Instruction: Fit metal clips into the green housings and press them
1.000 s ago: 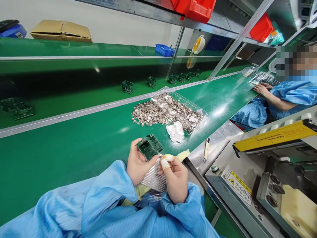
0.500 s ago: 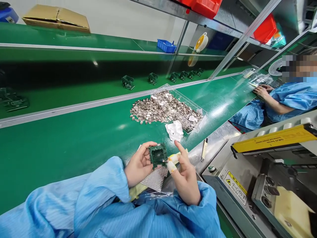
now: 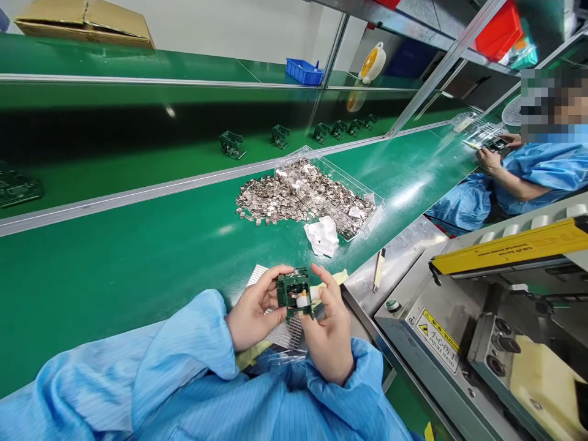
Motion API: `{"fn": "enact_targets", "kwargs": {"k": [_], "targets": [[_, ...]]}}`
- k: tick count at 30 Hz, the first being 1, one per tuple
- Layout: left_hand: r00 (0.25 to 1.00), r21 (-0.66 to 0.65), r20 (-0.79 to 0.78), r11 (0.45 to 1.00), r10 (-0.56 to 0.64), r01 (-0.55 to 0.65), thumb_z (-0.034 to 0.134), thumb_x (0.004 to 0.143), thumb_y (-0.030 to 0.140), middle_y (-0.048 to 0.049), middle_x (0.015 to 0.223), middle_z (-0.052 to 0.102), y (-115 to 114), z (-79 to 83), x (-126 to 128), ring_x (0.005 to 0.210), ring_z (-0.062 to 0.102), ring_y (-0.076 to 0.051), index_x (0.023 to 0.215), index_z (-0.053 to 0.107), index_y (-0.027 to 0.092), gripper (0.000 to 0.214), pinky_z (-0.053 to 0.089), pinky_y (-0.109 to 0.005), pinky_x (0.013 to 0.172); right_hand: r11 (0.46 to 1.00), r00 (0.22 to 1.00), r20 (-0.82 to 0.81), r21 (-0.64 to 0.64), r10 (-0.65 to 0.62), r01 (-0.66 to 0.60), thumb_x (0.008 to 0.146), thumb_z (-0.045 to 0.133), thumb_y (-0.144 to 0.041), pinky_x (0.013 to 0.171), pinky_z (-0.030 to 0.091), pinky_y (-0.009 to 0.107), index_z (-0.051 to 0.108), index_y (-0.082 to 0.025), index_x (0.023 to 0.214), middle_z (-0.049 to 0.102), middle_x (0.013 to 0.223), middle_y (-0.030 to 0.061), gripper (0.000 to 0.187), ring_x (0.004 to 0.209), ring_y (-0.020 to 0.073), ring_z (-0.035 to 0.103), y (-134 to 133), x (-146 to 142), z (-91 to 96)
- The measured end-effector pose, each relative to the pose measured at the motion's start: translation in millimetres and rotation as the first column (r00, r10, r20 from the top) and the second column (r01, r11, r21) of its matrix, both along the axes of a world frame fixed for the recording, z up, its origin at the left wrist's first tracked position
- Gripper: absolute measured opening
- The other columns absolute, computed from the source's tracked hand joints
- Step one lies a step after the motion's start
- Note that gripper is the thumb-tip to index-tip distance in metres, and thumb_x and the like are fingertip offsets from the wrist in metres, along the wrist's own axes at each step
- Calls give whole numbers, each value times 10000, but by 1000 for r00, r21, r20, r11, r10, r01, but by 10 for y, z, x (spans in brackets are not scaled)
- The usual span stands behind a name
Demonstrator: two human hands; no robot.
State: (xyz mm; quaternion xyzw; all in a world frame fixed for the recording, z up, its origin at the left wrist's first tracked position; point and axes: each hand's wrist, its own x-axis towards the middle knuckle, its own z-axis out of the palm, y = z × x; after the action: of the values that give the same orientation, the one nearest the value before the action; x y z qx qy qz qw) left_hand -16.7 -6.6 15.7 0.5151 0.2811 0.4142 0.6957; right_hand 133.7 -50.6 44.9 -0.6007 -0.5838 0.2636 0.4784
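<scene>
My left hand grips a small box-shaped green circuit-board assembly by its left side, fingers behind and thumb low in front. On the other side, my right hand closes at the assembly's right wall. White coverings with orange-yellow stains wrap its thumb and a finger; one covered tip shows inside the box opening. Its index finger points up, off the board. Whether a small part sits between those tips is hidden. Beneath both hands lies a sheet with a fine metallic grid, partly covered by them.
Small metal pieces spill from a clear plastic tray, with crumpled white paper in front. A cutter knife lies beside a machine on the right. Several board assemblies show along the back. A co-worker sits far right.
My right hand has moved left to the assembly, and a covered fingertip now shows inside its opening. The assembly has turned slightly. The co-worker's hands have shifted, with a dark board now showing there.
</scene>
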Motion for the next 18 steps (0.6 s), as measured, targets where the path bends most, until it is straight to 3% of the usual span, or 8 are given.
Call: {"fn": "enact_targets", "kwargs": {"k": [5, 13, 18], "targets": [[1000, 62, 1, 998, 7, -7, 633, 889, 208, -73, 1070, 668, -10, 14, -7, 937, 680, -162, 1301, 469, 264, 447, 551, -250, 824, 998, 997, 57, 24, -54, 52, 751, 563, -118, 1056, 392, 460, 645, -212, 933, 557, 1314, 109, 220, 1266, 289, 491, -15, -54, -28], [969, 111, -97, 970, 228, -217, 634, 884, 263, -19, 841, 632, -26, 9, 25, 713, 595, -125, 1163, 570, 236, 287, 504, -210, 658, 976, 979, 119, 158, -167, 148, 774, 536, -101, 973, 441, 435, 605, -216, 922, 583, 1220, 113, 200, 1146, 274, 551, -35, -126, -52], [968, 22, -88, 972, 234, -233, 629, 883, 310, -21, 837, 618, -47, 9, 36, 673, 581, -130, 1171, 546, 234, 309, 510, -219, 607, 997, 995, -83, -43, -63, 59, 788, 518, -103, 779, 496, 331, 633, -221, 911, 658, 906, 44, 205, 860, 206, 618, -28, -114, -53]]}}
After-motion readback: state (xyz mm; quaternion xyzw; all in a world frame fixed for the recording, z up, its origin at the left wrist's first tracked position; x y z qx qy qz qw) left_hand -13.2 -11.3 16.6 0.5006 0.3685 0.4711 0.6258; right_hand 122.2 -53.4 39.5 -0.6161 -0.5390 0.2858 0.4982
